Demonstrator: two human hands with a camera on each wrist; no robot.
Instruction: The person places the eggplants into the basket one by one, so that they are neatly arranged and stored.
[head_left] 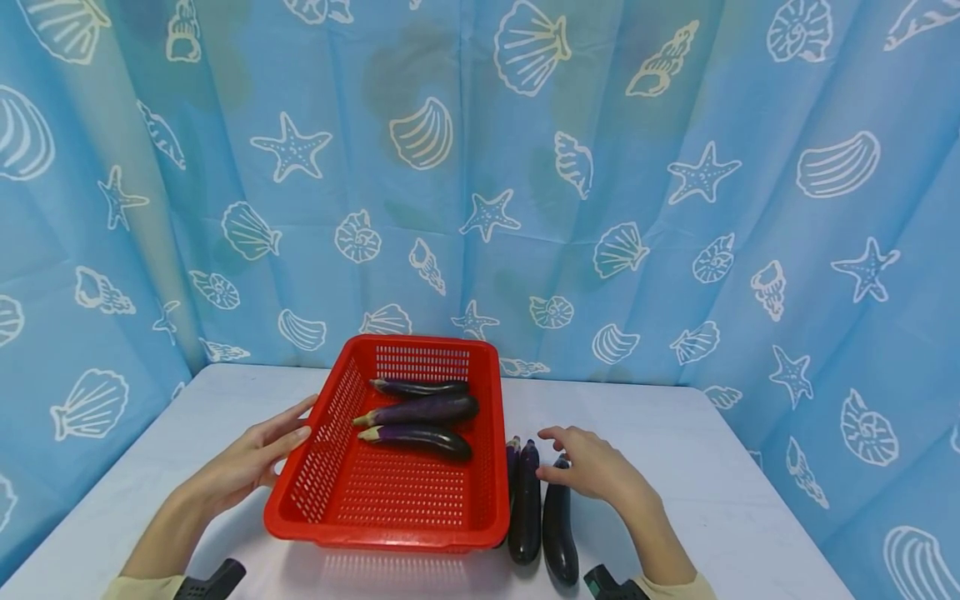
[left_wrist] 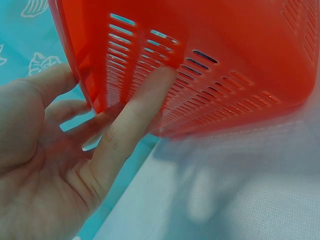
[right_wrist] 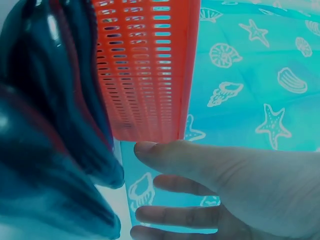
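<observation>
Left hand (head_left: 251,457): fingers nearly straight, thumb laid against outer wall of red slotted plastic basket (head_left: 390,536), not curled round anything. Light steadying there probably beats squeezing. Three glossy dark-purple long eggplants (head_left: 420,409) lie inside, toward back. Three loose dark-purple eggplants (head_left: 525,512) just right of basket. Right hand (head_left: 596,468): fingers loosely spread near their far ends, holding nothing; imo grab round body, slick skin. Basket rim hides part of leftmost loose one; can't tell what basket's base rests on.

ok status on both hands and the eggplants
Left hand touching red basket. Right hand near loose eggplants, gripping none. Three eggplants inside basket. Basket partly hides one loose eggplant.
</observation>
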